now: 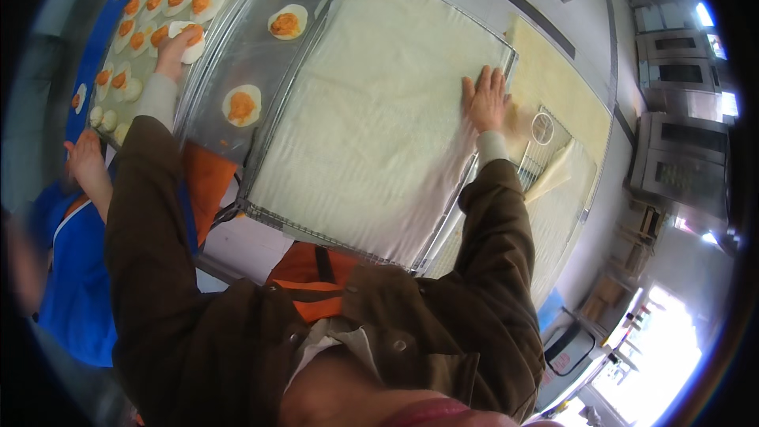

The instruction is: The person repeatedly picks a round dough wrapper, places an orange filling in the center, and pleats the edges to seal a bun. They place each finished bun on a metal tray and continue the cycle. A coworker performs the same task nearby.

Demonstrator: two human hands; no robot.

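Right hand (485, 100) flat on cloth (379, 111), left hand (175, 51) outstretched

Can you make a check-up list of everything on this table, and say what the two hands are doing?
Surface: shiny metal worktable, partly bare.
Job's things: wire rack tray lined with pale cream cloth; round white dough discs topped with orange filling, one on the metal, many more on the far-left tray.
Clutter: folded cream cloths at right.
Hands: left hand grips a filled disc; right hand lies flat on the cloth.
Cables: nothing seen.
Surroundings: steel ovens at right; another person's hand at left.
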